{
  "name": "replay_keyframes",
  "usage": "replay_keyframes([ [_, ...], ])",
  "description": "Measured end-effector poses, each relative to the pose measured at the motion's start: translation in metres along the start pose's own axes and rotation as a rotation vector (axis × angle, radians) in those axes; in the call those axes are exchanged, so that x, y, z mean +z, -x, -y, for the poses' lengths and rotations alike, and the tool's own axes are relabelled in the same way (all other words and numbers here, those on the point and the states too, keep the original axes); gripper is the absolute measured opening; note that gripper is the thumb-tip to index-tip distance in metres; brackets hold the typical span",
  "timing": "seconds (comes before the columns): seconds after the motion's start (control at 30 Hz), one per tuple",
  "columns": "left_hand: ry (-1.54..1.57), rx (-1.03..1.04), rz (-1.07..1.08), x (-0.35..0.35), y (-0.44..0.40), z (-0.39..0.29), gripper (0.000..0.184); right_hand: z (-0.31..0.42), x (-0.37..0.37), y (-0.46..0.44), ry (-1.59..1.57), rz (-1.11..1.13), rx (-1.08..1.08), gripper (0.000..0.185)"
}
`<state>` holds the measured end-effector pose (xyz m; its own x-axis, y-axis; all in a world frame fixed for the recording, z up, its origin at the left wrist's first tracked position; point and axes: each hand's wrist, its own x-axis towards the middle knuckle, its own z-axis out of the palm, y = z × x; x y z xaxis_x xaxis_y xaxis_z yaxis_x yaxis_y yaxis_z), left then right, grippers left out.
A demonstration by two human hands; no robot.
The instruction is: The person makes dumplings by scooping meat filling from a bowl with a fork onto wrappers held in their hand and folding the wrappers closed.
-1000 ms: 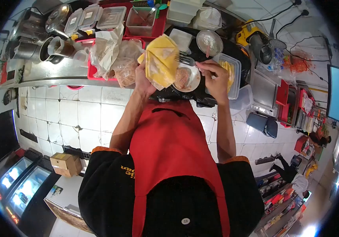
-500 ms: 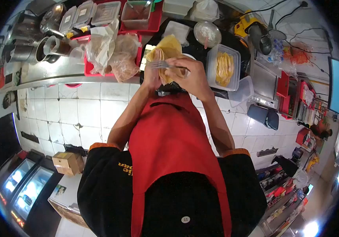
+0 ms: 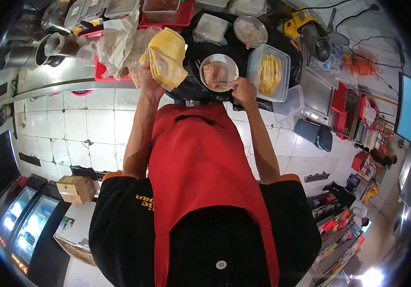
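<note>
My left hand [image 3: 150, 82] grips a stack of thin, floppy yellow wrapper sheets [image 3: 168, 53], with a pale smear on the lower part. My right hand [image 3: 244, 92] is closed around the handle of a fork [image 3: 222, 83], whose tines are down in a white bowl [image 3: 234, 67]. Pinkish minced meat [image 3: 211, 72] lies in that bowl. Right of it stands a clear plastic container [image 3: 286, 64] with several folded yellow pieces [image 3: 270, 74] inside. Behind is a metal bowl [image 3: 264, 29] with pale contents and a pinkish utensil.
A stack of whitish squares in plastic [image 3: 211, 29] lies behind the white bowl. Bagged food and paper [image 3: 119, 45] sit on a red tray at left. A clear lid [image 3: 289, 104] overhangs the front edge. A yellow power tool [image 3: 298, 23] stands back right.
My hands have moved apart. The left carried the yellow sheets leftward, and the right took the fork from over them down into the meat bowl, which is now uncovered.
</note>
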<state>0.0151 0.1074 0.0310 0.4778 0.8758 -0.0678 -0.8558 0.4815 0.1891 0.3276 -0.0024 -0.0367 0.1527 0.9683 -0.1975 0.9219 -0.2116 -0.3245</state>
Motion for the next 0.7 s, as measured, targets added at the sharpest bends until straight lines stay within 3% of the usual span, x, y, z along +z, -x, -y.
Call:
replay_keyframes([
  [0.2, -0.018, -0.003, -0.029, -0.005, 0.0, 0.006, 0.052, 0.001, 0.007, -0.001, 0.065, -0.037, 0.028, 0.021],
  [0.27, -0.001, 0.0, -0.01, -0.004, 0.0, 0.007, 0.052, 0.016, -0.017, 0.0, 0.207, 0.206, 0.112, 0.019],
  [0.3, 0.019, 0.0, 0.003, -0.003, 0.001, 0.009, 0.051, 0.013, -0.013, 0.0, 0.208, 0.208, 0.111, 0.019],
  [0.37, -0.074, 0.004, -0.113, 0.003, 0.0, 0.012, 0.051, -0.001, 0.004, 0.001, 0.073, -0.044, 0.008, 0.018],
  [0.4, -0.169, 0.011, -0.231, 0.004, 0.0, 0.014, 0.051, -0.006, 0.01, 0.001, 0.075, -0.043, 0.013, 0.018],
  [0.47, -0.134, -0.019, -0.195, -0.003, -0.002, 0.016, 0.051, -0.014, 0.022, -0.002, 0.138, -0.028, -0.001, 0.017],
  [0.6, -0.152, -0.042, -0.208, -0.006, -0.004, 0.015, 0.054, 0.009, -0.046, 0.01, 0.256, 0.087, -0.016, 0.016],
  [0.67, -0.151, -0.078, -0.194, -0.006, -0.003, 0.02, 0.055, -0.005, -0.054, 0.011, -0.081, -0.155, -0.045, 0.018],
  [0.7, -0.155, -0.113, -0.182, -0.004, -0.002, 0.023, 0.056, 0.003, -0.072, 0.012, -0.23, -0.12, -0.055, 0.02],
])
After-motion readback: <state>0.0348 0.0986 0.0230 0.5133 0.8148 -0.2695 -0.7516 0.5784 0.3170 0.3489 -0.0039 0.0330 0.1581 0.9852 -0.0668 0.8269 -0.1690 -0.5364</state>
